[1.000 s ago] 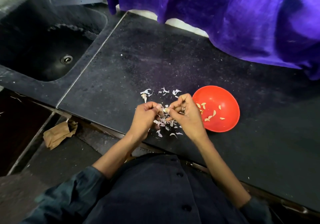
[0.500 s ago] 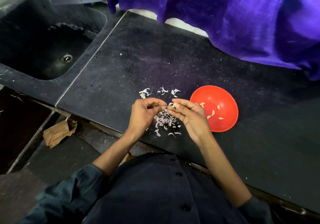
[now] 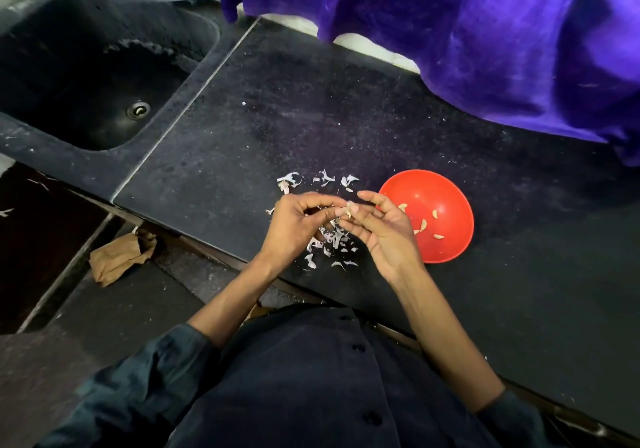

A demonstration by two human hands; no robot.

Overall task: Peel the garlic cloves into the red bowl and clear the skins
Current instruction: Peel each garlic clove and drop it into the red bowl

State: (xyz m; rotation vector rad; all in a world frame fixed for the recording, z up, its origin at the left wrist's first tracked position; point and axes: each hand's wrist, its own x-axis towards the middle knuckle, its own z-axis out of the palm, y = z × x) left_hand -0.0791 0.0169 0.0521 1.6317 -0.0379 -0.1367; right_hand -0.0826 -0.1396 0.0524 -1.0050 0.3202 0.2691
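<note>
Pale and tiny, the clove [image 3: 348, 209] sits pinched at the fingertips where the left hand [image 3: 297, 229] and right hand [image 3: 380, 230] meet, above the skins [image 3: 329, 243] on the tabletop [image 3: 277, 118], just left of the red bowl [image 3: 446, 240]. Both hands grip it, the left curled, the right looser. A slip could drop it among the skins, or over the near edge to the floor.

Head camera looks steeply down, close above the counter [image 3: 346, 108].
</note>
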